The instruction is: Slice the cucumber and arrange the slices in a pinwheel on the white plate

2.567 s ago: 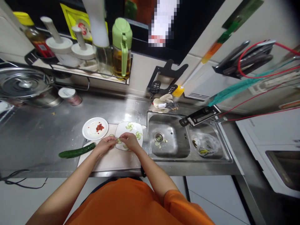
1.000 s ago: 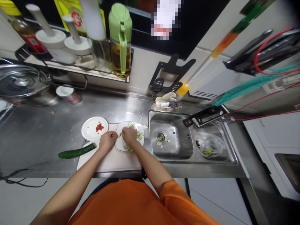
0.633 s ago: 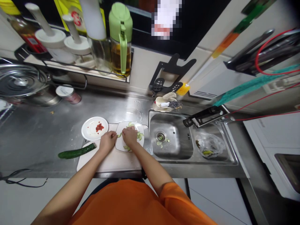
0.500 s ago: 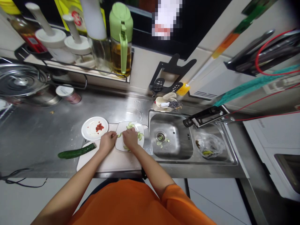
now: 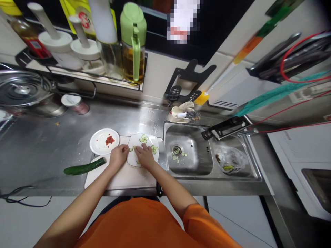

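Note:
A white squarish plate (image 5: 133, 160) lies on the white cutting board (image 5: 124, 179), with small fans of green cucumber slices (image 5: 144, 138) on it. My left hand (image 5: 119, 156) is at the plate's left edge, thumb and fingertips pinched together beside a slice; what they hold is too small to make out. Over the plate's middle, my right hand (image 5: 145, 156) has its fingers spread, fingertips near the slices. A round white plate (image 5: 99, 148) with red bits (image 5: 109, 140) sits behind my left hand. The dark green cucumber (image 5: 84, 168) rests across the board's left edge.
To the right is a steel sink (image 5: 191, 165) with slices near its drain and a faucet (image 5: 227, 127) over it. A plastic bag (image 5: 232, 160) lies in the side basin. At the back left stand a lidded pot (image 5: 46, 106), a can (image 5: 74, 104) and a bottle rack (image 5: 103, 80).
My right hand has shifted slightly right and its fingers have spread, uncovering more of the plate. My left hand has stayed nearly still.

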The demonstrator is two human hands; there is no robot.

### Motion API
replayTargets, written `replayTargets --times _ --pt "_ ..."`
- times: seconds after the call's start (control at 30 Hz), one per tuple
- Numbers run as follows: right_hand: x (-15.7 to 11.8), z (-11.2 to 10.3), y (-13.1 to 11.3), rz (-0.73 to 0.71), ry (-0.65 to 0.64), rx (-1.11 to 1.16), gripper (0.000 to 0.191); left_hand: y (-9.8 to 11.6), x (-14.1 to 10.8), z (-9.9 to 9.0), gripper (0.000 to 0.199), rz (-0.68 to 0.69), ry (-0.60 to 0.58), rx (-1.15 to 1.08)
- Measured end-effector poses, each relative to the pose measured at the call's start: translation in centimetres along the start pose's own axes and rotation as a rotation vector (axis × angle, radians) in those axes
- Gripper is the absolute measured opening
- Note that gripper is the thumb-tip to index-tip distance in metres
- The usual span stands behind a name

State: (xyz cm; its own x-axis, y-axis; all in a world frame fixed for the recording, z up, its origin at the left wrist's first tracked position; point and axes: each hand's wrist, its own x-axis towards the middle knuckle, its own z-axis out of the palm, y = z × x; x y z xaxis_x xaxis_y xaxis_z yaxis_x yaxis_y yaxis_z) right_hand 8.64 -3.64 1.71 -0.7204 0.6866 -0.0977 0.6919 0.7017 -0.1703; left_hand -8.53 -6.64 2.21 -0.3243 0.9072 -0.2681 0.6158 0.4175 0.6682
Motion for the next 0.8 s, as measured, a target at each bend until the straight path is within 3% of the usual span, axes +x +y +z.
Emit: replayTargets --times 0.33,0.47,0.57,0.8 --pt "0.0 -0.1 -0.3 0.056 0.021 0.006 0.037 -0.4 0.0 -0.7 0.024 0.036 0.007 0.036" --pt "-0.7 -0.6 -0.4 0.149 0.027 0.048 0.032 -1.2 -0.3 -2.5 0.031 0.077 0.045 0.225" --pt "-1.4 -1.2 -0.7 0.206 0.031 0.086 0.027 -1.2 -0.8 -3.3 0.034 0.058 -0.011 0.403" --pt "-3.0 -1.9 -2.2 0.239 0.053 0.13 0.022 0.5 -2.0 -2.0 0.039 -0.001 -0.126 0.569"
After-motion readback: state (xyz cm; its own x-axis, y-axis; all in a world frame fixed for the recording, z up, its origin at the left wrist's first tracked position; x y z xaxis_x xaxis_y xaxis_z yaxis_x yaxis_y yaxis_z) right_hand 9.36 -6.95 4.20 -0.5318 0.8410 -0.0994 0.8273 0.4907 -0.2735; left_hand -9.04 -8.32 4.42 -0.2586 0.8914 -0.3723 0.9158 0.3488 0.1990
